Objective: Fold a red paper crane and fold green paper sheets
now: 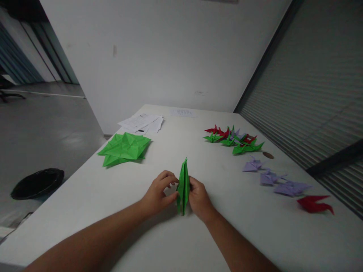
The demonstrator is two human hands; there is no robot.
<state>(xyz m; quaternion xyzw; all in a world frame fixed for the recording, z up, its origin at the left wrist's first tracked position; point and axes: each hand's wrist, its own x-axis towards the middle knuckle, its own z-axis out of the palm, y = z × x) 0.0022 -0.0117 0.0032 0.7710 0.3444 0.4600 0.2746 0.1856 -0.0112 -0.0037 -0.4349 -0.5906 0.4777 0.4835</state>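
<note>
A narrow, pointed piece of folded green paper (183,185) lies on the white table (136,211), its tip pointing away from me. My left hand (159,192) pinches its left edge with thumb and fingers. My right hand (200,198) presses against its right edge, fingers curled onto the paper. Both hands hold the same folded piece between them.
A stack of creased green sheets (124,148) lies at the left, white printed papers (143,122) behind it. Folded red, green and purple paper cranes (234,139) cluster at the right, with purple ones (269,177) and a red one (314,204) nearer. A black bin (38,183) stands on the floor.
</note>
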